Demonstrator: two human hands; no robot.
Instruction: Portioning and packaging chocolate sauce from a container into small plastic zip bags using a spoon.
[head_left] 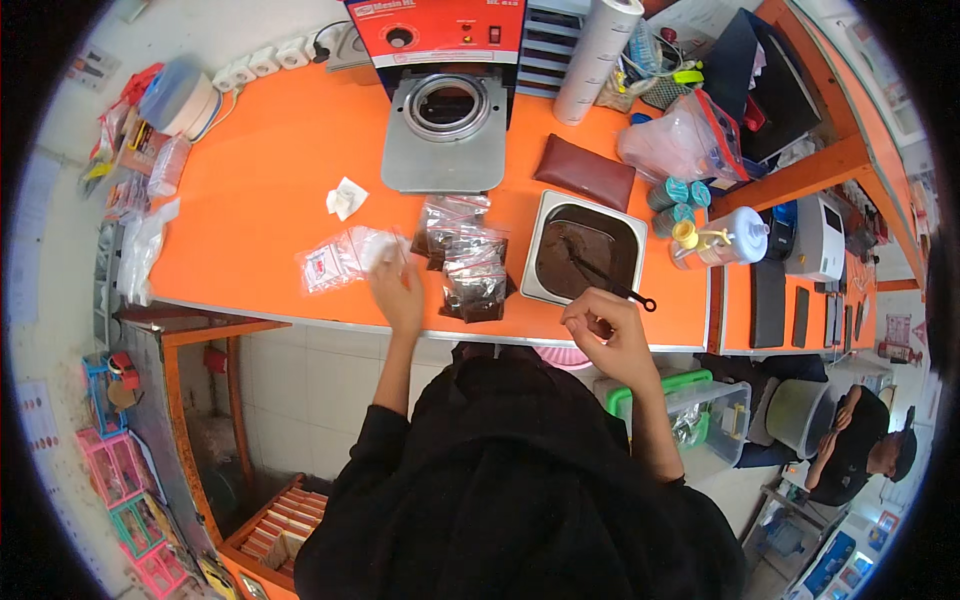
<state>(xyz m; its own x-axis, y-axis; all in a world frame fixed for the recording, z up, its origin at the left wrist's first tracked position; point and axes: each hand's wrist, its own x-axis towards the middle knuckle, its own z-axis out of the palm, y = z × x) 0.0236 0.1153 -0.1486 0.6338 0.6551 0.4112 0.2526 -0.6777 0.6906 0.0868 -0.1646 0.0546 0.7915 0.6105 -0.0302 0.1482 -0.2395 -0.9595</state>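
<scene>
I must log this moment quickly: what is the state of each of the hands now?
Left hand: on the clear empty bags, grip cannot be told.
Right hand: loosely curled, holding nothing, near the steel tray.

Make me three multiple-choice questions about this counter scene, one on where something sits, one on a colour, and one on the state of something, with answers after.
1. Where is the metal tray of brown powder?
A. Right of the filled bags
B. On the floor
C. Left of the empty bags

2. What colour is the countertop?
A. Green
B. Orange
C. White

3. What is the left hand doing?
A. Resting in the lap
B. Gripping the roll
C. Touching a clear empty bag

Answers: 1 A, the tray lies just right of the pile of filled bags. 2 B, the surface is plainly orange. 3 C, its fingertips meet the clear bags while the right hand hovers near the black scoop.
</scene>
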